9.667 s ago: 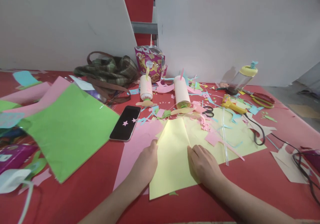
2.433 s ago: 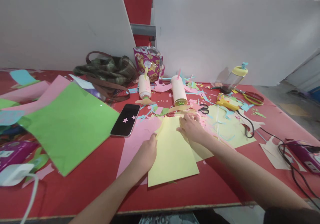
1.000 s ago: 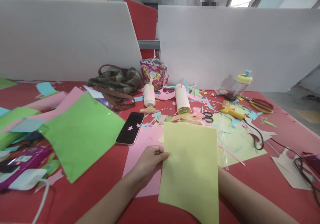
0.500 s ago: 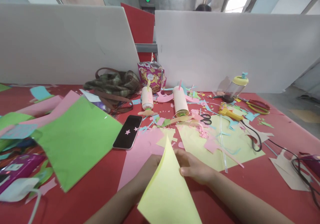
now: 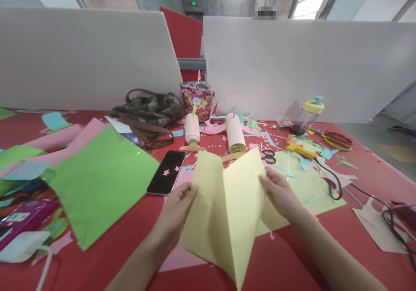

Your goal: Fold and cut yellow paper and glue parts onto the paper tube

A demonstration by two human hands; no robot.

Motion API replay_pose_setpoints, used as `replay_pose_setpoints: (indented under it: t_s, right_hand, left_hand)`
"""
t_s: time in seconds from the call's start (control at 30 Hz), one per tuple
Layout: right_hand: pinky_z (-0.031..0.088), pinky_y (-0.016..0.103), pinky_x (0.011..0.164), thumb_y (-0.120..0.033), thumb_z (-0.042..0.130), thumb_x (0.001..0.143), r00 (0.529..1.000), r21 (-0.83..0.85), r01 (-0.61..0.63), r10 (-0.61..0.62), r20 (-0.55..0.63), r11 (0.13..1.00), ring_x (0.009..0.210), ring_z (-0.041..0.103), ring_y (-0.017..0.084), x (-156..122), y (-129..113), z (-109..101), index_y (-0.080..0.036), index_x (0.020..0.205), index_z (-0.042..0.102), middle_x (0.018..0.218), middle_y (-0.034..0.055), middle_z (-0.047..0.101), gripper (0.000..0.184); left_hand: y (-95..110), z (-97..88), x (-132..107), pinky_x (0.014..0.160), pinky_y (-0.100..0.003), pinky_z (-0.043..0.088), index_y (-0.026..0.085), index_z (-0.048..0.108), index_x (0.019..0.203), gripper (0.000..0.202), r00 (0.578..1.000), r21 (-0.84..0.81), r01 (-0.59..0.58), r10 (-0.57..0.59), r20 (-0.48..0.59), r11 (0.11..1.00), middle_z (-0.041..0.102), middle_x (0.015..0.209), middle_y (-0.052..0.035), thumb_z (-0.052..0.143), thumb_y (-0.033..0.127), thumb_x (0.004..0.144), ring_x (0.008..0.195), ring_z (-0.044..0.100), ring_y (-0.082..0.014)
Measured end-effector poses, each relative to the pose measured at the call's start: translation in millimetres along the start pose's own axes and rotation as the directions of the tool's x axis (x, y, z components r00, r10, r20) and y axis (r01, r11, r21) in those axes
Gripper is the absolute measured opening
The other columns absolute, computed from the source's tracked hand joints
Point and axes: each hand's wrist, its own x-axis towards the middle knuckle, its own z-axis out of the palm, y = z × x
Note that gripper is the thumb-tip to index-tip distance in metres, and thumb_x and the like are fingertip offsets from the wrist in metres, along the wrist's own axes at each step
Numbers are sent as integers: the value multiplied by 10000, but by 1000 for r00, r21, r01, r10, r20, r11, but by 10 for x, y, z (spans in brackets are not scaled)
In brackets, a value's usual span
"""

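Observation:
A pale yellow sheet of paper (image 5: 211, 208), creased down its middle, stands half unfolded above the red table. Its left edge is pinched by my left hand (image 5: 177, 204), thumb in front. My right hand (image 5: 279, 191) grips the right edge the same way. Beneath the sheet, part of a pink paper (image 5: 182, 256) and a larger yellow paper (image 5: 312, 195) show. A black phone (image 5: 167, 172) with small pink stars on it lies beyond my left hand. Black-handled scissors (image 5: 269, 155) lie just past my right hand, their blades hidden.
Two paper-wrapped cylinders (image 5: 234, 132) stand beyond the sheet among colourful scraps. A yellow glue gun (image 5: 300, 147) with a black cord, a clear jar (image 5: 305, 119) and red-handled pliers (image 5: 338, 140) lie right. Green paper (image 5: 104, 187) covers the left; a plaid bag (image 5: 151, 109) sits behind.
The folded yellow sheet has been opened out and turned so its inside faces me. My hands have moved apart, one to each side edge.

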Motion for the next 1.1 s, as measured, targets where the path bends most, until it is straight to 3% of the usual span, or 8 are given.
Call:
replay_pose_setpoints:
  t_s: [0.17,0.33,0.43,0.53,0.63,0.73,0.87,1.1]
  right_hand:
    - [373,199,413,-412,585,670,947,-314,17,-116,-300,949,404,468,86,42,-140,-280,-193,636,444,479,-60,505,263]
    - [269,182,347,-425,557,668,934,-513,-107,-91,-346,852,331,361,65,50,-107,-484,-204,566,364,398,-94,365,311]
    - [328,204,391,-426,537,666,964,-453,-219,118,-240,864,371,433,92,37,-126,-513,-210,613,385,431,-82,412,269]
    - [317,206,394,-403,511,669,948,-540,-318,247,-201,780,367,412,88,20,-155,-498,-212,625,387,437,-84,390,232]
    - [221,192,367,-347,486,662,940,-756,-341,179,-291,559,356,304,62,27,-144,-476,-208,564,334,435,-92,282,228]
    - [195,197,381,-315,452,660,955,-873,-297,103,-279,386,392,282,65,48,-96,-468,-205,538,297,462,-81,268,226]
    - [213,206,387,-307,399,682,966,-890,-257,108,-234,376,398,280,76,55,-31,-489,-212,576,317,468,-79,288,164]
    - [226,205,396,-315,453,664,983,-938,-182,86,-163,296,411,327,96,118,-42,-488,-216,690,403,458,-86,309,114]
  left_hand:
    - [10,-352,135,530,-250,440,149,549,808,304,992,168,-69,85,-91,983,639,662,-31,573,410,655,563,586,-170]
    - [-10,-519,97,574,-267,442,172,490,889,303,995,410,-79,96,-22,909,655,730,-48,486,418,712,629,605,-196]
    - [-3,-566,55,601,-288,439,188,424,970,329,992,654,-48,115,-60,755,651,698,-31,456,402,722,655,609,-213]
    - [28,-585,13,614,-317,430,176,422,961,288,966,889,-35,244,-87,456,628,703,-42,411,356,736,700,596,-236]
    - [52,-502,-23,682,-343,428,162,478,901,239,925,965,-135,377,42,223,593,844,-86,362,316,761,809,566,-245]
    - [43,-292,-20,786,-347,417,157,499,948,265,884,918,-371,358,302,141,562,978,-96,336,293,790,921,529,-227]
    - [-51,33,83,896,-326,367,131,471,1051,302,783,790,-605,255,568,98,526,1095,-102,320,238,812,1037,466,-197]
    - [-343,214,252,981,-393,245,32,353,1203,469,742,767,-638,214,636,-66,358,1285,-182,316,316,831,1204,273,-277]
